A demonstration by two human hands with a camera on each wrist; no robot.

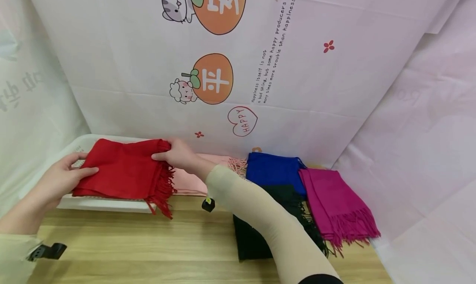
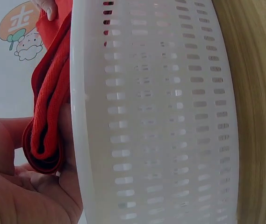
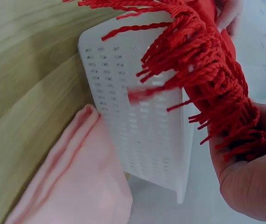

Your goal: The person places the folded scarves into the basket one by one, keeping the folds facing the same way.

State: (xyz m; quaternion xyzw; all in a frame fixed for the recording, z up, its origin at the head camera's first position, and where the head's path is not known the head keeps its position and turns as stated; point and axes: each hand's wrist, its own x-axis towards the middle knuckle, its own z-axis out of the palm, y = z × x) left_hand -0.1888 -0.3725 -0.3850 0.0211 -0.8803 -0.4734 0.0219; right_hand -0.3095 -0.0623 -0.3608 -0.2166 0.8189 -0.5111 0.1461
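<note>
A folded red scarf (image 1: 120, 168) with a fringed right end lies across the top of a white perforated basket (image 1: 108, 204). At its left end, my left hand (image 1: 61, 178) grips the folded layers, thumb on top; the left wrist view shows the fingers (image 2: 69, 172) beneath the fold. My right hand (image 1: 180, 154) pinches the fringed end near the far corner. In the right wrist view the red fringe (image 3: 207, 70) hangs over the basket's end wall (image 3: 133, 107). Most of the basket's inside is hidden under the scarf.
Right of the basket lies a folded pink scarf (image 1: 189, 181). Farther right are blue (image 1: 273, 168), dark green (image 1: 249, 240) and magenta (image 1: 334, 201) scarves, the green one partly behind my right sleeve. A printed white cloth (image 1: 297, 123) rises behind the wooden table (image 1: 148, 247).
</note>
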